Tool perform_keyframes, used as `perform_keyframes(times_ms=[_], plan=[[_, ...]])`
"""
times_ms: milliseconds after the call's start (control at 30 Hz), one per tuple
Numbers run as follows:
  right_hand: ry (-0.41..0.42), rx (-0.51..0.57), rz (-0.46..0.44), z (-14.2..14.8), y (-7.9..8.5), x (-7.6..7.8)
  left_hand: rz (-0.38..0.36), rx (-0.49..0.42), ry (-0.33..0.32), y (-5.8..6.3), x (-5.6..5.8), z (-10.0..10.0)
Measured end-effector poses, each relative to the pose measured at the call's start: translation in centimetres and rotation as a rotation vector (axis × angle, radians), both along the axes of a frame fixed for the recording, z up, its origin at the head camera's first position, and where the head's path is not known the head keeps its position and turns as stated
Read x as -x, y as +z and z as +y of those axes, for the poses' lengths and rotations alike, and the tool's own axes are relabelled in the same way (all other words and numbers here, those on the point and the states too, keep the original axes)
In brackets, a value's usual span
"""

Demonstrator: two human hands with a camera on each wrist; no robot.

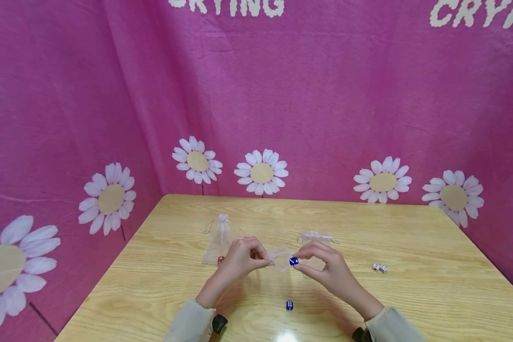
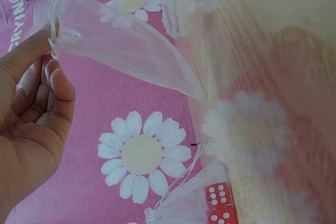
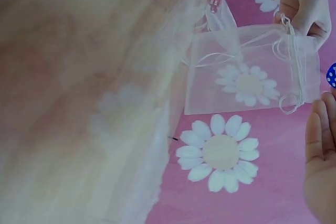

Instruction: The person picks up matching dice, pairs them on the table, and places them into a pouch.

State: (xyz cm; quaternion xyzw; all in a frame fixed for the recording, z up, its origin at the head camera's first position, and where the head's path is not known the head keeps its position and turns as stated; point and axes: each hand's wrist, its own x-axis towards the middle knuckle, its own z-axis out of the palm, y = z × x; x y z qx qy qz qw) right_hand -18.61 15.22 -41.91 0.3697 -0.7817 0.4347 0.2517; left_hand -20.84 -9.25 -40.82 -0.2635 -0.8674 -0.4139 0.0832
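My left hand (image 1: 243,256) pinches the upper edge of a sheer white drawstring pouch (image 2: 121,51) between thumb and fingertips. The pouch hangs above the table, its mouth spread and turned toward the right, drawstring loops at the neck. My right hand (image 1: 327,265) pinches a blue die (image 1: 293,261) with white pips by its thumb and fingertips, right at the pouch mouth. A second blue die (image 1: 289,305) rests on the table between my forearms. Behind my left hand lies another sheer pouch (image 1: 218,240), with red dice (image 2: 218,195) inside it.
Two white dice (image 1: 379,268) sit on the wooden table (image 1: 410,237), right of my right hand. A pouch with a gathered top (image 1: 316,235) lies behind the right hand. A pink cloth (image 1: 308,95) with daisies stands around the table's far and left sides.
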Motion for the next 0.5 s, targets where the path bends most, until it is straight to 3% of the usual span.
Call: perform_keyframes(times_ms=[200,367,500], plan=[[0.022,-0.085,0.199,-0.8,0.4,0.8,-0.012,0.008,-0.01,0.0,0.1,0.1],[-0.027,-0.189,0.374,-1.3,0.5,1.2,-0.023,0.007,-0.017,-0.1,0.2,0.2],[-0.076,-0.242,0.421,-1.6,0.5,1.2,-0.024,0.003,-0.028,0.0,0.2,0.1]])
